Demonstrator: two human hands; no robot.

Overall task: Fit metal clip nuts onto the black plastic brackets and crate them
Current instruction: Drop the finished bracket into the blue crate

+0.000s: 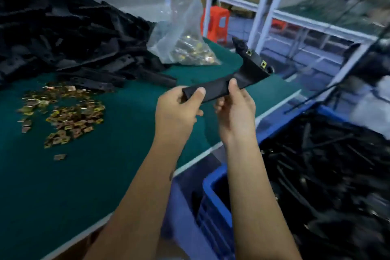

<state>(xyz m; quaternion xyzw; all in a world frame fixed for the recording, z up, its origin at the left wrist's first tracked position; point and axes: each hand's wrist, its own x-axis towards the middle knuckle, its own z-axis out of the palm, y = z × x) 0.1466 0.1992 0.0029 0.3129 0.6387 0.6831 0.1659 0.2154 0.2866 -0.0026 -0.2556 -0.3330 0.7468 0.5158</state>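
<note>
One black bracket [230,78] with two clip nuts [256,58], pinched by both hands' fingers [233,84].

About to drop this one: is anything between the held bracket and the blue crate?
Nothing visible. Left hand and right hand hold the bracket above the table edge; the blue crate lies open below right, already holding brackets.

Bracket [223,84] showing black, clip nuts [256,58] on it gold; loose nuts [69,116] looking brassy; table mat [63,175] dark green; crate [213,198] blue; stool [217,23] orange; bag [181,27] clear.
</note>
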